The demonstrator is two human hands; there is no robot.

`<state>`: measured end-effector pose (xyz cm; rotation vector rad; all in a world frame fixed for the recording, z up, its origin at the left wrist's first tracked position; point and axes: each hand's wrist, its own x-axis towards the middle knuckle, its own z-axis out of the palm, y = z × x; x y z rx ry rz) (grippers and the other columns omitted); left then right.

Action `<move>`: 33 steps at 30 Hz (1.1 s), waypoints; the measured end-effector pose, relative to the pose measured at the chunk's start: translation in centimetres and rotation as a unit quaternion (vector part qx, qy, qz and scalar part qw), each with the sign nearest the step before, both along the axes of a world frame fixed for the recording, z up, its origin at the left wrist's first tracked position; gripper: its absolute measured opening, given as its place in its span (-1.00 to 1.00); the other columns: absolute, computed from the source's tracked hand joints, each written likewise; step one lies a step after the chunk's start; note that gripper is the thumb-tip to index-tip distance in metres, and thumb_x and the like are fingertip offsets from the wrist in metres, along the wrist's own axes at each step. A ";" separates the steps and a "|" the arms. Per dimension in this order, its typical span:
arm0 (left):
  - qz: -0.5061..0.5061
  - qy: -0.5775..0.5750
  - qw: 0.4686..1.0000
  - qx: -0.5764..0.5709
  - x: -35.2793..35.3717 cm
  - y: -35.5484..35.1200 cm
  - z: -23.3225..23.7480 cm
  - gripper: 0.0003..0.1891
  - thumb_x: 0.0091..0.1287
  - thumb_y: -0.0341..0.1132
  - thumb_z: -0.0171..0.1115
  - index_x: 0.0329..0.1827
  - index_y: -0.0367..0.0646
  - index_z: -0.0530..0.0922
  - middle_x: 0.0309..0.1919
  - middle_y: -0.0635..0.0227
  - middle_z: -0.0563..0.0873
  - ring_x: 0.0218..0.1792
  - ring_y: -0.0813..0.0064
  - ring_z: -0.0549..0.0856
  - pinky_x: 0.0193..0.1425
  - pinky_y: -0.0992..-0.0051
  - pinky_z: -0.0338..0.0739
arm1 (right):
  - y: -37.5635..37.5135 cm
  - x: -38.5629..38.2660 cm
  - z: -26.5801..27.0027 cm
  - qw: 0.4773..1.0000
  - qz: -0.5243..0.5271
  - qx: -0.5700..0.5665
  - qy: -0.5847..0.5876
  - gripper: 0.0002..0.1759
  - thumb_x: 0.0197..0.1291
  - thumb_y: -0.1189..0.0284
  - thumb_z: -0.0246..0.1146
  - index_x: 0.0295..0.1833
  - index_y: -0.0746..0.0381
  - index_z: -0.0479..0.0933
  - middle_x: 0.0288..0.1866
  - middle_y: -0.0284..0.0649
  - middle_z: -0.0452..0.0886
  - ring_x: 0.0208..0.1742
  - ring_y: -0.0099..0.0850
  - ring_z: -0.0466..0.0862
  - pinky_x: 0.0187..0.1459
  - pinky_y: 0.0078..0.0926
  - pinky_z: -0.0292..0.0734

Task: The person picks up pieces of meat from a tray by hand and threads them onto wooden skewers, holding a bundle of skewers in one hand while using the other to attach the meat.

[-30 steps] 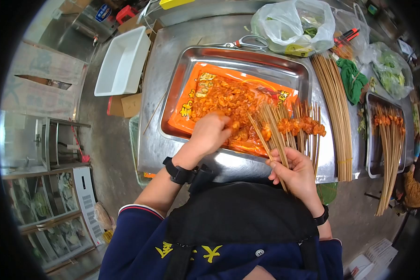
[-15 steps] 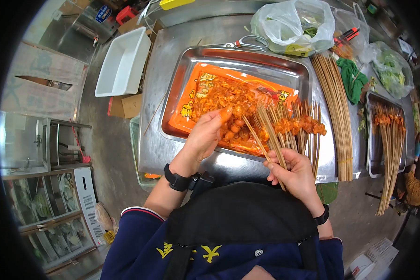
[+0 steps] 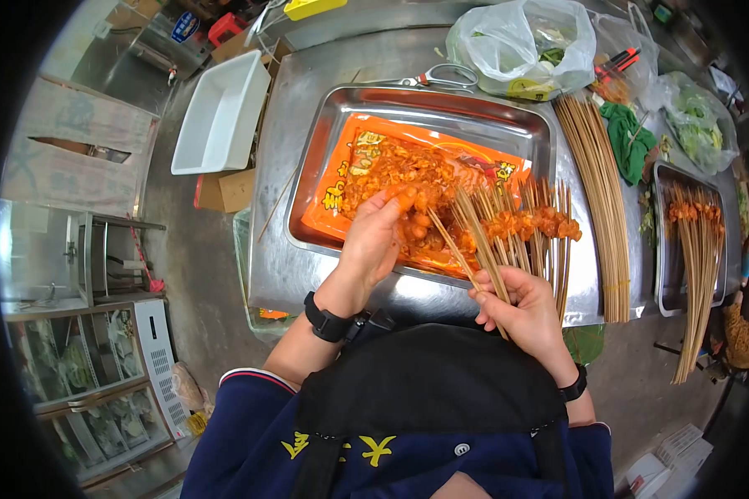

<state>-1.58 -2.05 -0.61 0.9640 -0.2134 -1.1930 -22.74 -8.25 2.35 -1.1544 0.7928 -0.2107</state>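
My left hand (image 3: 373, 235) is over the marinated meat (image 3: 416, 170), its sauce-coated fingertips closed around a piece that they partly hide. The red, saucy meat lies on an orange printed bag (image 3: 329, 212) inside a steel tray (image 3: 508, 112). In my right hand (image 3: 520, 306) are several bamboo skewers (image 3: 474, 229), their tips pointing up toward the meat. Just beyond that hand, skewers loaded with meat (image 3: 541, 223) rest along the tray's right side, sticks toward me.
A long bundle of bare skewers (image 3: 595, 208) lies right of the tray. Farther right, a second tray (image 3: 662, 283) bears loaded skewers. Scissors (image 3: 449, 76), a plastic bag with greens (image 3: 516, 50) and a green cloth (image 3: 627, 141) are at the back. A white bin (image 3: 216, 116) stands left.
My left hand has shifted slightly, its fingers now lower among the meat pieces. The skewers in my right hand have moved a little to the left at their tips.
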 end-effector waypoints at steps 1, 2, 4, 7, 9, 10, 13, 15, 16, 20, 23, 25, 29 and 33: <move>-0.007 -0.009 1.000 0.011 -0.3 -0.1 0.3 -0.82 0.30 -0.34 0.07 -0.12 -0.23 0.51 -0.28 0.37 0.64 -0.32 0.60 0.61 -0.25 0.60 0.51 | 0.0 0.0 0.1 1.000 0.003 -0.001 0.004 -0.78 0.12 0.56 0.20 -0.09 0.37 0.49 -0.36 -0.33 0.57 -0.52 -0.66 0.57 -0.55 -0.77 0.46; -0.014 -0.019 0.999 0.022 -0.4 -0.2 0.5 -0.83 0.31 -0.32 0.08 -0.15 -0.20 0.53 -0.35 0.42 0.64 -0.43 0.65 0.58 -0.39 0.64 0.49 | 0.0 0.0 0.0 1.000 0.002 -0.001 0.004 -0.78 0.12 0.56 0.20 -0.09 0.37 0.49 -0.36 -0.33 0.57 -0.52 -0.66 0.57 -0.55 -0.77 0.46; -0.015 -0.027 0.999 0.025 -0.4 -0.2 0.3 -0.83 0.30 -0.31 0.08 -0.15 -0.19 0.53 -0.35 0.42 0.64 -0.42 0.66 0.59 -0.41 0.65 0.49 | 0.0 0.0 0.0 1.000 0.002 -0.009 -0.003 -0.79 0.13 0.55 0.20 -0.10 0.37 0.49 -0.37 -0.34 0.56 -0.52 -0.66 0.57 -0.55 -0.78 0.46; -0.018 -0.033 0.999 0.028 -0.5 -0.1 0.2 -0.83 0.30 -0.31 0.09 -0.15 -0.20 0.53 -0.35 0.41 0.64 -0.42 0.64 0.59 -0.41 0.64 0.49 | 0.1 0.0 0.1 1.000 -0.001 -0.010 -0.004 -0.79 0.12 0.55 0.20 -0.10 0.36 0.50 -0.38 -0.35 0.57 -0.52 -0.67 0.57 -0.55 -0.78 0.46; -0.019 -0.030 0.999 0.029 -0.7 -0.1 0.2 -0.82 0.30 -0.31 0.09 -0.15 -0.21 0.52 -0.35 0.40 0.64 -0.43 0.62 0.59 -0.39 0.62 0.49 | 0.1 0.0 0.0 1.000 0.002 -0.013 -0.001 -0.79 0.13 0.55 0.20 -0.10 0.36 0.50 -0.38 -0.35 0.57 -0.52 -0.67 0.57 -0.55 -0.78 0.45; -0.019 -0.021 0.999 0.030 -0.9 -0.1 0.3 -0.83 0.29 -0.31 0.09 -0.16 -0.21 0.53 -0.36 0.40 0.64 -0.43 0.62 0.59 -0.39 0.62 0.50 | 0.1 0.0 -0.1 1.000 0.005 -0.016 0.001 -0.79 0.13 0.55 0.20 -0.10 0.35 0.50 -0.39 -0.35 0.57 -0.52 -0.67 0.57 -0.55 -0.78 0.45; -0.026 -0.004 0.999 0.027 -0.8 0.0 -0.1 -0.83 0.30 -0.33 0.09 -0.16 -0.22 0.53 -0.36 0.38 0.64 -0.43 0.62 0.60 -0.39 0.61 0.52 | 0.1 0.0 0.0 1.000 0.003 -0.013 0.009 -0.77 0.11 0.59 0.20 -0.09 0.38 0.46 -0.34 -0.26 0.61 -0.52 -0.64 0.57 -0.54 -0.76 0.48; -0.033 0.004 0.999 0.022 -0.9 0.1 -0.3 -0.83 0.30 -0.34 0.09 -0.15 -0.24 0.53 -0.35 0.37 0.64 -0.43 0.62 0.60 -0.39 0.62 0.55 | 0.1 0.0 0.0 1.000 -0.001 -0.015 0.010 -0.77 0.11 0.59 0.20 -0.09 0.38 0.47 -0.35 -0.27 0.61 -0.53 -0.64 0.57 -0.54 -0.76 0.48; -0.025 0.005 0.999 0.027 -1.1 0.1 -0.3 -0.82 0.30 -0.34 0.09 -0.14 -0.25 0.53 -0.35 0.36 0.64 -0.43 0.61 0.60 -0.40 0.61 0.55 | 0.1 0.0 0.0 1.000 -0.006 -0.017 0.012 -0.77 0.10 0.59 0.20 -0.09 0.38 0.47 -0.35 -0.27 0.61 -0.53 -0.64 0.57 -0.55 -0.77 0.47; -0.012 0.001 0.999 0.043 -1.5 0.2 0.0 -0.80 0.31 -0.33 0.07 -0.14 -0.28 0.52 -0.33 0.34 0.64 -0.42 0.59 0.61 -0.39 0.60 0.55 | 0.4 0.0 -0.1 0.999 -0.022 -0.021 0.011 -0.79 0.12 0.54 0.20 -0.10 0.35 0.52 -0.39 -0.34 0.58 -0.52 -0.67 0.56 -0.57 -0.78 0.41; -0.009 -0.006 0.999 0.045 -1.8 0.4 0.4 -0.82 0.30 -0.33 0.07 -0.15 -0.23 0.54 -0.30 0.34 0.65 -0.39 0.57 0.61 -0.29 0.56 0.55 | 0.6 0.0 -0.3 0.999 -0.036 -0.028 0.005 -0.78 0.11 0.54 0.21 -0.10 0.36 0.52 -0.39 -0.33 0.58 -0.52 -0.66 0.56 -0.58 -0.78 0.40; -0.008 -0.008 0.999 0.038 -1.8 0.6 0.4 -0.81 0.31 -0.33 0.06 -0.14 -0.23 0.53 -0.29 0.34 0.65 -0.37 0.57 0.61 -0.29 0.56 0.54 | 0.6 0.0 -0.3 0.998 -0.047 -0.034 0.009 -0.79 0.11 0.54 0.21 -0.11 0.36 0.52 -0.38 -0.32 0.59 -0.53 -0.66 0.56 -0.59 -0.77 0.40; 0.056 0.016 0.997 0.047 -2.5 0.2 1.6 -0.79 0.30 -0.34 0.07 -0.12 -0.29 0.50 -0.28 0.31 0.63 -0.38 0.57 0.61 -0.30 0.58 0.55 | 0.5 0.0 -0.3 0.999 -0.032 -0.041 0.017 -0.78 0.10 0.57 0.21 -0.10 0.38 0.49 -0.39 -0.30 0.60 -0.55 -0.66 0.55 -0.57 -0.78 0.43; 0.051 0.016 0.998 0.016 -2.0 0.5 0.6 -0.81 0.30 -0.36 0.06 -0.12 -0.28 0.50 -0.30 0.32 0.63 -0.38 0.56 0.61 -0.27 0.57 0.55 | 0.4 -0.1 -0.2 0.999 -0.016 -0.034 0.018 -0.78 0.10 0.57 0.22 -0.11 0.37 0.49 -0.40 -0.31 0.59 -0.55 -0.66 0.55 -0.58 -0.77 0.43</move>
